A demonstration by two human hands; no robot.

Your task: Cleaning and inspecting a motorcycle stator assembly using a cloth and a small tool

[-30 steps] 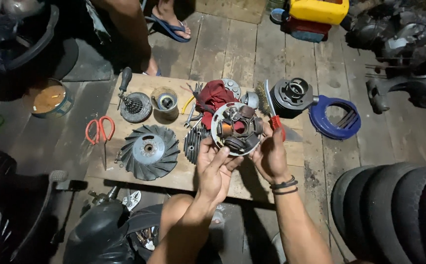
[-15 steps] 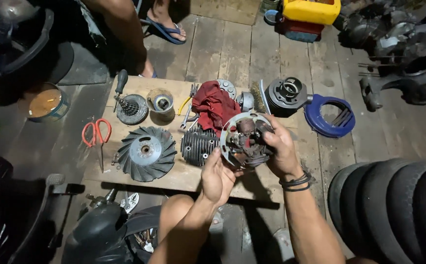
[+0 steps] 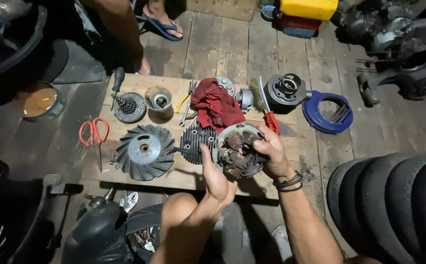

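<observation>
Rusty copper coils and grey metal mark the round stator plate, held in mid-air at the centre of the frame, just above the near edge of the low wooden table. The left hand braces its lower left rim with the palm, fingers raised along the edge; the right hand closes over its right side, fingers curled across the top and grasping the plate. The step in hand looks like inspection or turning of the plate, lifted clear of the other parts. A further move would seem to call for a firm two-handed hold, since the plate is heavy-looking and its windings are exposed. To its left lie a finned cylinder and a finned flywheel fan; a red rag sits just above, red-handled scissors at left, a wire brush and a blue ring cover at upper right.
</observation>
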